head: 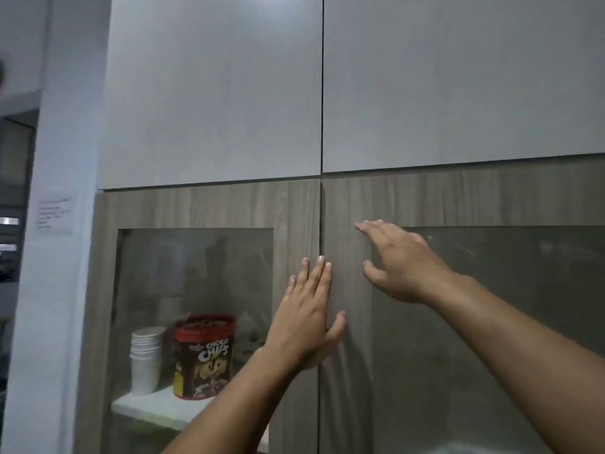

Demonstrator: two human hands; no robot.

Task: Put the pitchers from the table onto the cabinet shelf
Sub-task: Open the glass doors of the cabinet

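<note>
Here, left hand (306,317) and right hand (397,262) both spread flat, empty, against closed wood-frame cabinet doors (347,371); pitchers out of view; white shelf (157,409) visible behind left glass.

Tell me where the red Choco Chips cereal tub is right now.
In the head view, lower left: the red Choco Chips cereal tub stands on a white shelf behind the left glass door, beside stacked white paper cups.
</note>
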